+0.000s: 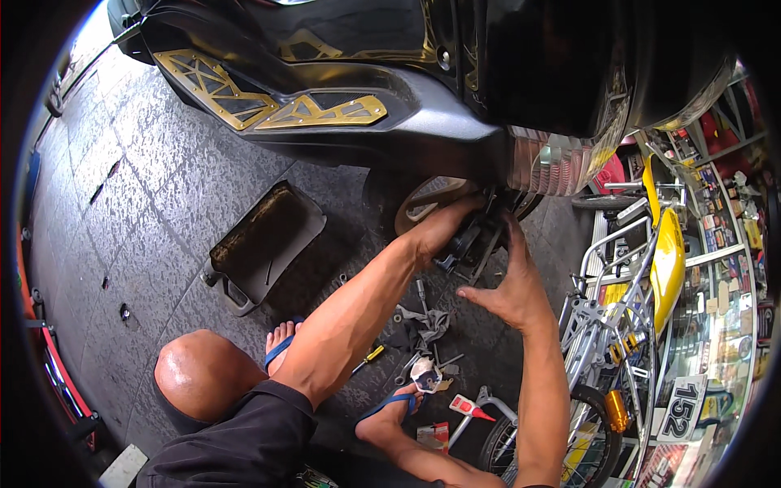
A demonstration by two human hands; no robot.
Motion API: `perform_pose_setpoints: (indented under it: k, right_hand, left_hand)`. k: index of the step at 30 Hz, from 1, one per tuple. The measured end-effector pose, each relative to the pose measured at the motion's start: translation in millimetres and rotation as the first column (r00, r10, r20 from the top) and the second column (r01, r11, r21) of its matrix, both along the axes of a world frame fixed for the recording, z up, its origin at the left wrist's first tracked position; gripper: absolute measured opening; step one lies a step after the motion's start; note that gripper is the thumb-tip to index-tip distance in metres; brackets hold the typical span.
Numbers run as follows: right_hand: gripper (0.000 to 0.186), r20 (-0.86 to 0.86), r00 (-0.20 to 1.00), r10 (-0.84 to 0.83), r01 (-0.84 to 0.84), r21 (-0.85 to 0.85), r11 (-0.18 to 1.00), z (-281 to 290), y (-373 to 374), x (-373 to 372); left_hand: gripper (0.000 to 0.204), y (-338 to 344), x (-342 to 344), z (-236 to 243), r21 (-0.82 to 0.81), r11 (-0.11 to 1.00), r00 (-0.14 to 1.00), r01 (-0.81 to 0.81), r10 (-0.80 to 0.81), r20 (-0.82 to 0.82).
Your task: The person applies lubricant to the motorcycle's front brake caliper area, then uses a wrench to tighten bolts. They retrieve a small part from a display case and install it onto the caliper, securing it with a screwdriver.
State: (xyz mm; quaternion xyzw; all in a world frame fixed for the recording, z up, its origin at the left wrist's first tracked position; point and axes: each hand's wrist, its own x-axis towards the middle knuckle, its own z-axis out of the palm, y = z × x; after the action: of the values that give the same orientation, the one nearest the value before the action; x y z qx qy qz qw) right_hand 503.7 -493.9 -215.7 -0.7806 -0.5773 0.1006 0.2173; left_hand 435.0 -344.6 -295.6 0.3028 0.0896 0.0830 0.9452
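A black scooter (455, 110) with gold footboard plates stands above my hands. Under its front, beside a wheel with a bronze-coloured rim (431, 195), is a dark mechanical part (472, 244) whose exact kind I cannot make out. My left hand (443, 228) reaches in against it from the left, its fingers mostly hidden behind the wheel area. On the near right side, my right hand (517, 289) has its thumb stretched out to the left. Its other fingers point up along the part's right edge, their tips in shadow, with nothing visible in the palm.
A cut-open black plastic container (293, 220) lies left of my forearm. Near my sandalled feet are a grey rag (434, 325), a yellow-handled screwdriver (368, 359), a red-and-white tube (470, 407) and several small tools. A yellow-and-silver small motorcycle frame (667, 268) and glass display shelves stand on the right.
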Motion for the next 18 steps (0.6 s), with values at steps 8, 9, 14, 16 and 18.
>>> perform_pose_setpoints:
  k: [8,9,14,16,18]
  right_hand:
    - [0.123,0.126,0.992,-0.013,0.013,0.002,1.000,9.1,1.6,-5.1]
    - [0.123,0.136,0.991,-0.016,0.018,-0.008,1.000,9.6,1.2,-5.6]
    - [0.121,0.169,0.985,-0.041,0.049,-0.042,0.998,11.7,-1.8,-8.7]
    - [0.121,0.171,0.984,-0.037,0.044,-0.034,0.998,11.3,-1.4,-8.6]
    - [0.121,0.171,0.985,-0.037,0.043,-0.028,0.999,11.4,-1.4,-7.7]
  left_hand:
    - [0.045,-1.0,4.1,-7.4,0.027,0.999,0.998,-0.042,0.041,0.037]
    - [0.045,-1.1,4.0,-8.4,0.032,0.999,0.999,-0.037,0.036,0.031]
    - [0.046,-5.9,0.6,-3.1,0.050,0.995,0.996,-0.082,0.083,-0.022]
    - [0.046,-4.5,2.0,-6.3,0.031,0.997,0.998,-0.064,0.065,-0.023]
    - [0.045,-5.1,3.4,-8.2,0.022,0.997,0.998,-0.067,0.068,-0.018]
